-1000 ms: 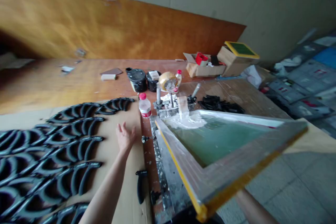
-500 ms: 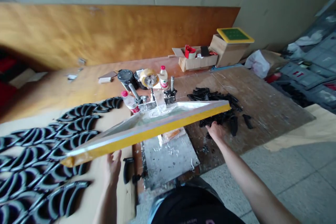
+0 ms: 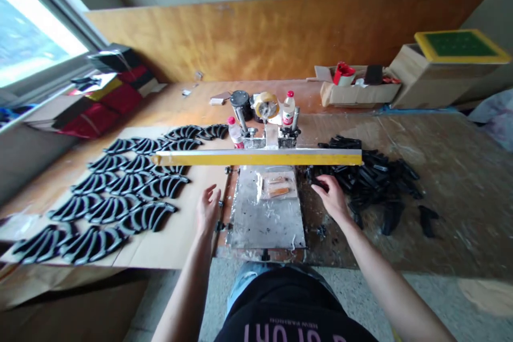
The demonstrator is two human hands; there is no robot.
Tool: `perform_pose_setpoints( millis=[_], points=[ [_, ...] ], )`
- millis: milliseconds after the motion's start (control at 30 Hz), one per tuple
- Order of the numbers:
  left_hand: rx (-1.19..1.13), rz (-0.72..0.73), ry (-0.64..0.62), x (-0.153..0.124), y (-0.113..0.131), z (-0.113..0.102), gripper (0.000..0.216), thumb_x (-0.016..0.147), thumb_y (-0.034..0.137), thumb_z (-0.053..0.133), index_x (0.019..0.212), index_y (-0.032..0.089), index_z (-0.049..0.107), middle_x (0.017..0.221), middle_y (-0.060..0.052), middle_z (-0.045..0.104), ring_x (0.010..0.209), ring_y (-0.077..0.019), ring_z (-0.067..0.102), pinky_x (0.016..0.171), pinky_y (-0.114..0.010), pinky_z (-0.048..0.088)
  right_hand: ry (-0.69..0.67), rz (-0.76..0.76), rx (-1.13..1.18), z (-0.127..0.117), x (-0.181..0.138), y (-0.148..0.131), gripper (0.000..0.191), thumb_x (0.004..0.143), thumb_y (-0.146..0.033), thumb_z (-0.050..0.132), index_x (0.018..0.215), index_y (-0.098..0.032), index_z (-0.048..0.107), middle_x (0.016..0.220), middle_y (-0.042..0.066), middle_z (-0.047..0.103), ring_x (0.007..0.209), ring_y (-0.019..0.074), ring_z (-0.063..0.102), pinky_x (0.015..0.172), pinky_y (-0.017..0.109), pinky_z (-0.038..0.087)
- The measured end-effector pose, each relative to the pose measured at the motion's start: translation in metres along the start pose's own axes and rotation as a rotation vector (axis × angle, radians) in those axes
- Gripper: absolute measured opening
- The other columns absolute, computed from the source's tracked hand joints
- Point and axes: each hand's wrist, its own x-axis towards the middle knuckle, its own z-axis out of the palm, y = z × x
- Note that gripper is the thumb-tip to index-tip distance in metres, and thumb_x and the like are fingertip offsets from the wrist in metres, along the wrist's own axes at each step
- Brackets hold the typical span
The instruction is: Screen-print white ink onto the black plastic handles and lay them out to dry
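My right hand pinches a black curved plastic piece beside the right edge of the metal base plate. Close by lies a heap of similar black pieces. Left of the plate my left hand hovers with loosely bent fingers and nothing in it. A yellow-edged printing frame stands raised above the plate, seen edge-on, attached to a clamp behind. A small jig with an orange-brown piece sits on the plate under the frame.
Rows of black curved pieces cover the cardboard sheet at left. Two red-capped bottles, one at right, a tape roll and a black tub stand behind the frame. An open carton sits at back right.
My view has turned left and levelled. My right hand has come from the heap toward the plate with a black piece in it. My left hand now shows clear of the frame.
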Motion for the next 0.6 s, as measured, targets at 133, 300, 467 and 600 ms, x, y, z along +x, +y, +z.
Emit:
perform_pose_setpoints(
  millis=[133, 300, 467, 600],
  points=[
    [-0.164, 0.147, 0.002, 0.002, 0.052, 0.006, 0.041, 0.08, 0.048, 0.063, 0.111, 0.021, 0.064, 0.119, -0.01, 0.065, 0.112, -0.0238, 0.06, 0.096, -0.038, 0.046, -0.293, -0.367, -0.057, 0.076, 0.009, -0.055, 0.023, 0.09, -0.017, 0.054, 0.11, -0.022, 0.066, 0.105, 0.008, 0.064, 0.102, 0.0217, 0.059, 0.093, 0.039, 0.047],
    [-0.402, 0.309, 0.033, 0.013, 0.114, 0.003, 0.038, 0.084, 0.051, 0.056, 0.099, 0.017, 0.065, 0.091, -0.004, 0.067, 0.084, -0.0156, 0.064, 0.077, -0.028, 0.053, -0.42, -0.464, -0.342, 0.124, 0.009, -0.062, 0.024, 0.088, -0.014, 0.058, 0.109, -0.017, 0.069, 0.097, 0.009, 0.067, 0.095, 0.0235, 0.056, 0.089, 0.038, 0.046],
    [-0.376, 0.352, -0.062, 0.018, 0.145, 0.0, 0.045, 0.092, 0.051, 0.041, 0.093, 0.015, 0.067, 0.057, 0.002, 0.054, 0.053, -0.011, 0.053, 0.056, -0.023, 0.046, -0.363, -0.431, -0.436, 0.129, 0.002, -0.068, 0.029, 0.088, -0.016, 0.058, 0.116, -0.015, 0.066, 0.106, 0.011, 0.067, 0.102, 0.0252, 0.054, 0.093, 0.04, 0.044],
    [-0.351, 0.351, -0.141, 0.012, 0.141, -0.005, 0.048, 0.09, 0.055, 0.044, 0.094, 0.015, 0.069, 0.072, -0.003, 0.066, 0.068, -0.0152, 0.061, 0.065, -0.026, 0.049, -0.327, -0.31, -0.386, 0.107, 0.006, -0.065, 0.03, 0.086, -0.021, 0.062, 0.116, -0.016, 0.067, 0.106, 0.009, 0.07, 0.107, 0.0236, 0.059, 0.1, 0.04, 0.046]
  ],
)
